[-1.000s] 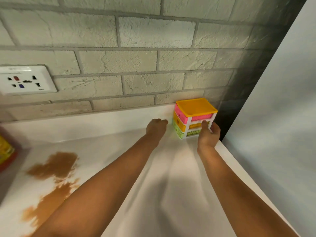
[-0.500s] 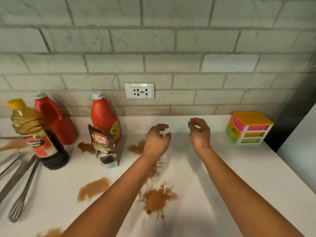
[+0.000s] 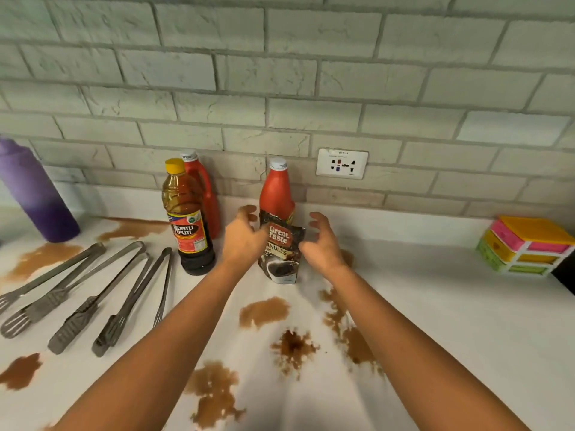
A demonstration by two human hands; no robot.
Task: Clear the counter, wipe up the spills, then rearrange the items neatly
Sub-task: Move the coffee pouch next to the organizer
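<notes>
A dark coffee pouch [image 3: 282, 253] stands upright on the white counter [image 3: 451, 321], in front of a red ketchup bottle [image 3: 276, 194]. My left hand [image 3: 244, 241] is at the pouch's left side and my right hand [image 3: 322, 244] at its right side, fingers spread and curled, touching or nearly touching it. Left of them stand a vinegar bottle [image 3: 188, 219] with a yellow cap and a second red bottle [image 3: 203, 194] behind it. Brown spills [image 3: 264, 311] spot the counter in front of me.
Several metal tongs [image 3: 93, 300] lie at the left. A purple bottle [image 3: 34, 194] stands at the far left by the wall. A small colourful drawer organiser [image 3: 525, 247] sits at the right corner. A wall socket [image 3: 341, 163] is above the counter.
My view swung left from the drawer organiser. Both hands left the organiser and moved to either side of the coffee pouch.
</notes>
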